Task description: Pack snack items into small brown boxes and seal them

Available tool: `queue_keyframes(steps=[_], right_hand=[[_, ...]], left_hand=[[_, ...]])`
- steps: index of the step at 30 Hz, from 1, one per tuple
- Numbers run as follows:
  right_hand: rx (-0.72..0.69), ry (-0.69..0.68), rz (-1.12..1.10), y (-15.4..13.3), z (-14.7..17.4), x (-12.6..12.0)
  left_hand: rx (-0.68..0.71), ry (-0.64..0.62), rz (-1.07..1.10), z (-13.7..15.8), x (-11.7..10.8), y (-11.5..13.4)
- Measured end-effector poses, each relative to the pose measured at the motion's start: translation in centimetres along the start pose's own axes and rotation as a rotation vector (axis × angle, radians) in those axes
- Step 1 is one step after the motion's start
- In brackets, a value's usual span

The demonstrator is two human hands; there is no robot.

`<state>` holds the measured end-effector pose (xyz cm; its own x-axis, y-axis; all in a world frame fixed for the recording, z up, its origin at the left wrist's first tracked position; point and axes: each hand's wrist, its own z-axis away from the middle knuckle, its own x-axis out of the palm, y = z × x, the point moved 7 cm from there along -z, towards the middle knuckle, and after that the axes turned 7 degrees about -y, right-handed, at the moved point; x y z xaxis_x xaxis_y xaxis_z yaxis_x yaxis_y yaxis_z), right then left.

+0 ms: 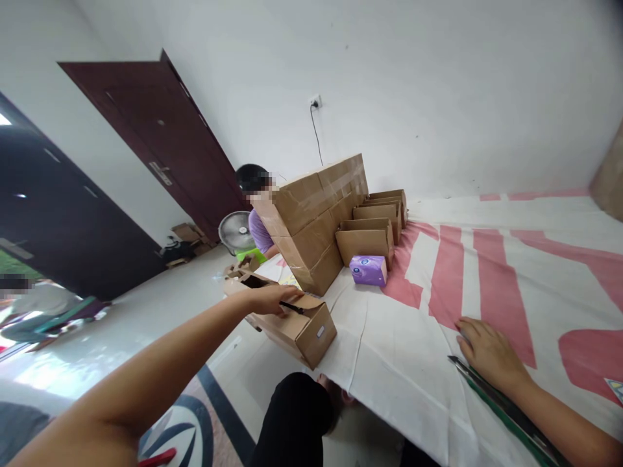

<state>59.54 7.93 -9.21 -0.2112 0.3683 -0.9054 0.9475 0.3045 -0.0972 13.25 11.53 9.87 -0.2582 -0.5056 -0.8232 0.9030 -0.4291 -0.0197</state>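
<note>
My left hand (273, 299) is closed over the top of a long brown cardboard box (317, 336), its fingers at the edge of a lid flap beside a dark gap. The box lies at the table's left edge, with a small white label on its near end. To the right, my right hand (489, 349) rests on the white and red cloth (403, 363), fingers lightly bent and apart from the thumb. A long, pointed tool (501, 399), green and black with a metal tip, lies beside that wrist; its kind is unclear.
Stacked taped cartons (316, 220) stand behind the box. Several open cardboard boxes (365, 243) line up beside them, with a purple tissue pack (368, 270) in front. A person (260, 227) sits beyond the stack, near a fan (236, 231). Another person (43, 303) is at far left.
</note>
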Motion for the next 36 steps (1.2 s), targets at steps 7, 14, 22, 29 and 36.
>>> queue_keyframes(steps=[7,14,22,29,36], right_hand=[[0.004,-0.003,-0.008,-0.2,-0.1,-0.3],[0.030,-0.040,-0.006,-0.2,-0.2,-0.5],[0.043,-0.053,-0.014,-0.3,-0.3,-0.6],[0.047,-0.064,-0.013,-0.3,-0.3,-0.8],[0.046,-0.074,-0.015,-0.6,-0.2,-1.0]], left_hand=[[-0.065,0.087,-0.022,0.3,3.6,-0.9],[-0.069,0.267,-0.015,0.4,5.7,0.0],[-0.110,0.313,0.089,-0.8,5.1,6.3],[-0.192,0.472,0.161,-2.1,4.5,11.3],[-0.013,0.566,0.399,-2.7,2.1,16.3]])
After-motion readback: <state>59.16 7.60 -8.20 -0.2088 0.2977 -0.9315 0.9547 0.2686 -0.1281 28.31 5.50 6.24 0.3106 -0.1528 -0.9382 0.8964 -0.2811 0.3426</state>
